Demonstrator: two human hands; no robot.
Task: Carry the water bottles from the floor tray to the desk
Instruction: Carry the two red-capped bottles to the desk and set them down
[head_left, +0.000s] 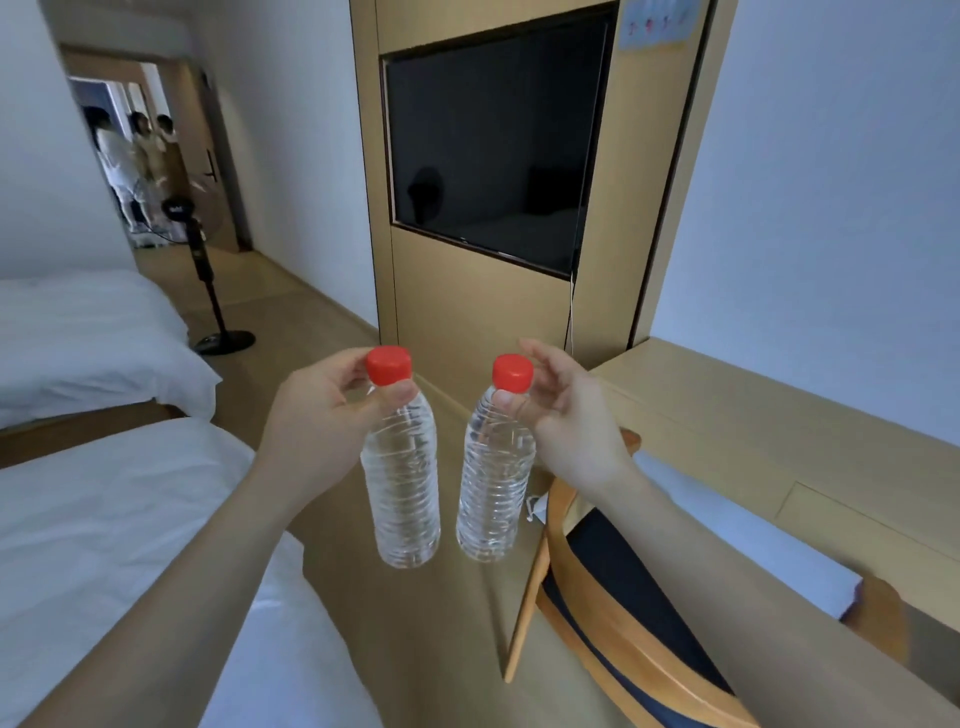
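Two clear water bottles with red caps hang upright in the air in front of me. My left hand (317, 415) pinches the left bottle (402, 483) by its neck, just under the cap. My right hand (566, 410) pinches the right bottle (493, 483) the same way. The two bottles hang side by side, a small gap between them, above the wooden floor. The light wooden desk (753, 415) runs along the wall to the right of my right hand. The floor tray is not in view.
A wooden chair (613, 613) with a dark seat stands under my right forearm, in front of the desk. Two white beds (104, 519) lie at the left. A wall panel with a television (493, 145) stands ahead. A standing fan (208, 291) and several people are farther back left.
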